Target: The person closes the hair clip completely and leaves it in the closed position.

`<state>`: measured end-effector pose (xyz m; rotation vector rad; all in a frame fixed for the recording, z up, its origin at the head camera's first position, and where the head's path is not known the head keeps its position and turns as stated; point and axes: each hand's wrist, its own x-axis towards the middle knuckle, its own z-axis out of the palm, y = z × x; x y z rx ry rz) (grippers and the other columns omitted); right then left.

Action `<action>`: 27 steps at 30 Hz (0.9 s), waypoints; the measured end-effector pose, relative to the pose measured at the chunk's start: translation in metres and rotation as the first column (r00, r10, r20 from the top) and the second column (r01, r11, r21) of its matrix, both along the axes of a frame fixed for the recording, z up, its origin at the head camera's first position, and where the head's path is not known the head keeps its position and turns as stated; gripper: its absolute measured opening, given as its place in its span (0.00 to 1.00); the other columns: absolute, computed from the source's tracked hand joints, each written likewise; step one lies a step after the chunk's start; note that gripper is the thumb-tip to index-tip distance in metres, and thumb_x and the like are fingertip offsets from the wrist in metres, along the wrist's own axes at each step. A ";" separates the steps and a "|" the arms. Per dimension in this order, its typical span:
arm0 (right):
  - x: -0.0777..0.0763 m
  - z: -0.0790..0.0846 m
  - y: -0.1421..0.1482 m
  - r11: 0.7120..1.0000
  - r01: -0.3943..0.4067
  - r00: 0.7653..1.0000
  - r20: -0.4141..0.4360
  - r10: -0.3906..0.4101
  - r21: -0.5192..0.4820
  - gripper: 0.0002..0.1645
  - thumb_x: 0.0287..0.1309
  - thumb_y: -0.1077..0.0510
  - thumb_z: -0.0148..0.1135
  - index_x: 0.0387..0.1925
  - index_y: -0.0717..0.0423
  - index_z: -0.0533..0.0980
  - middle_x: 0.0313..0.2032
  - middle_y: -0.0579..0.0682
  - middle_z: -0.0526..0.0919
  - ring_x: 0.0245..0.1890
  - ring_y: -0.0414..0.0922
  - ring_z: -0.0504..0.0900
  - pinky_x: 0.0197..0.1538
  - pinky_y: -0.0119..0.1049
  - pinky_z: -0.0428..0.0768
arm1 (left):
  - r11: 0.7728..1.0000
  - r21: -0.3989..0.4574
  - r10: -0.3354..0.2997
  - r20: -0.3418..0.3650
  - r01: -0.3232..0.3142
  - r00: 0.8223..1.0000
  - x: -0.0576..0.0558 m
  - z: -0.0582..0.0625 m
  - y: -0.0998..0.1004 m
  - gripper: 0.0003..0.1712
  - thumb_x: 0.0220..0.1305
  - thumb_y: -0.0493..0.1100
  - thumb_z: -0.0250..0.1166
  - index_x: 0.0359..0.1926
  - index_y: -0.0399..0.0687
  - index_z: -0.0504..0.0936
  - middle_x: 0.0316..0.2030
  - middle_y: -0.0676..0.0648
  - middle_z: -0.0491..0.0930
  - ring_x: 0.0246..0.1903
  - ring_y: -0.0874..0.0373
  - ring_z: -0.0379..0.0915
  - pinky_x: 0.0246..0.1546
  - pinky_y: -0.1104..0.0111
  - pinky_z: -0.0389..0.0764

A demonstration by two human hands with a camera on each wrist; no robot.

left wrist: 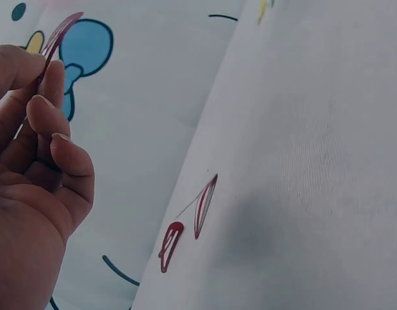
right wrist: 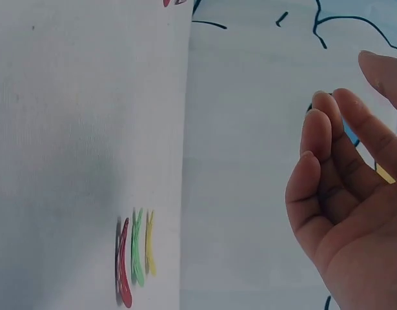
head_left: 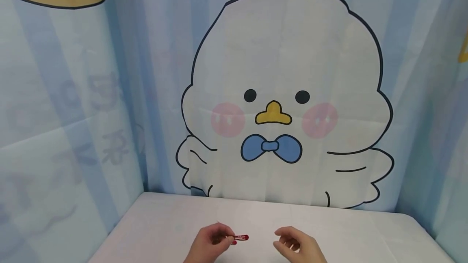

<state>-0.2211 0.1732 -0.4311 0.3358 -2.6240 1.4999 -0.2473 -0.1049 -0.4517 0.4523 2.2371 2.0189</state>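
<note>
Between thumb and forefinger, my left hand [head_left: 210, 243] pinches a red snap hair clip [head_left: 241, 237] that sticks out to the right. The same hair clip [left wrist: 61, 35] stands edge-on above the fingertips in the left wrist view. Another red hair clip [left wrist: 171, 247] lies on the white table, beside a slim reddish item [left wrist: 205, 206] whose kind is unclear. My right hand [head_left: 300, 246] hovers to the right with loosely bent fingers, thumb apart, holding nothing. The right wrist view has slim red [right wrist: 124, 265], green [right wrist: 138, 248] and yellow [right wrist: 151, 245] items lying side by side on the table.
The white table [head_left: 168, 214] meets a hanging light-blue striped cloth [head_left: 164, 92] at its back, printed with a large white bird. More cloth [head_left: 66, 133] hangs at the left side and at the right.
</note>
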 end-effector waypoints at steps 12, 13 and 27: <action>0.006 0.000 -0.016 0.998 -0.005 1.000 -0.010 0.005 -0.068 0.19 0.60 0.52 0.71 0.45 0.62 0.81 0.30 0.45 0.79 0.30 0.37 0.76 0.35 0.31 0.77 | 1.000 0.029 0.000 -0.039 0.001 0.999 0.009 0.005 0.021 0.05 0.63 0.35 0.68 0.38 0.36 0.85 0.31 0.48 0.81 0.28 0.57 0.71 0.30 0.72 0.74; 0.006 0.000 -0.017 0.997 -0.011 1.000 -0.013 0.010 -0.074 0.18 0.60 0.52 0.71 0.45 0.62 0.81 0.31 0.45 0.79 0.30 0.37 0.76 0.35 0.32 0.77 | 1.000 0.028 -0.003 -0.043 0.005 0.999 0.010 0.005 0.023 0.05 0.63 0.35 0.68 0.38 0.36 0.85 0.30 0.48 0.81 0.28 0.57 0.71 0.30 0.72 0.74; 0.006 0.000 -0.029 0.985 -0.120 0.993 -0.009 0.120 -0.123 0.12 0.61 0.56 0.70 0.40 0.61 0.80 0.30 0.45 0.82 0.29 0.37 0.76 0.33 0.32 0.76 | 0.998 0.054 -0.023 -0.023 0.024 0.999 0.016 0.006 0.034 0.04 0.63 0.34 0.68 0.38 0.36 0.85 0.31 0.48 0.81 0.28 0.57 0.72 0.30 0.70 0.74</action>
